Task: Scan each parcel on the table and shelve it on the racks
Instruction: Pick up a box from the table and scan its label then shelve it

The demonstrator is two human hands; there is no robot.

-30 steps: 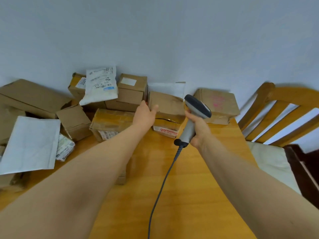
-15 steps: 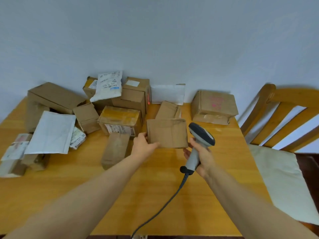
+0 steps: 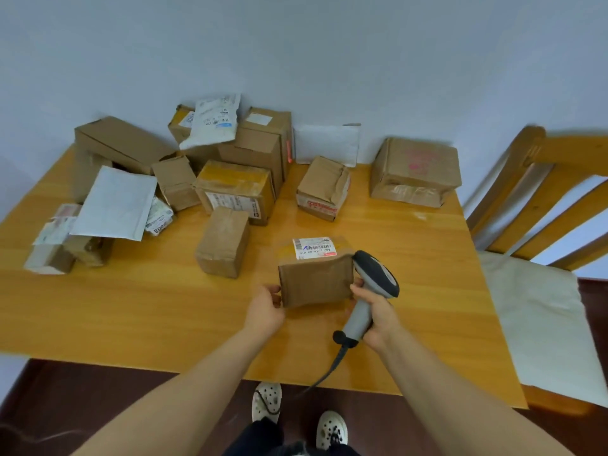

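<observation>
1. A wooden tabletop (image 3: 131, 307) stands against a plain pale wall (image 3: 329, 60), over a dark brown floor (image 3: 98, 406).
2. The box (image 3: 316, 284), brown cardboard with a white barcode label (image 3: 314, 248) on its top face, is over the near half of the tabletop. I cannot tell whether it rests on the wood.
3. The left grip (image 3: 265, 312) is clamped on the box's left side, fingers curled round the edge.
4. The right grip (image 3: 378, 315) is wrapped round the handle of a grey scanner (image 3: 375, 284), whose dark head is just right of the box. Its cable (image 3: 332, 366) drops over the near edge.
5. Left of the box and beyond it stands a small plain carton (image 3: 223, 241). Further back on the left a heap of cartons (image 3: 237, 189) and white mailers (image 3: 115, 202) runs to the wall.
6. Straight beyond the box sits a crumpled carton (image 3: 324, 187), with a white envelope (image 3: 325, 143) leaning on the wall behind it.
7. Beyond the box to the right, a carton with pink marks (image 3: 414, 169) sits near the right edge.
8. Bare wood stretches left, right and nearer of the box.
9. Right of the box, past the edge, a wooden chair (image 3: 539, 179) with a cream cushion (image 3: 539, 317) stands close.
</observation>
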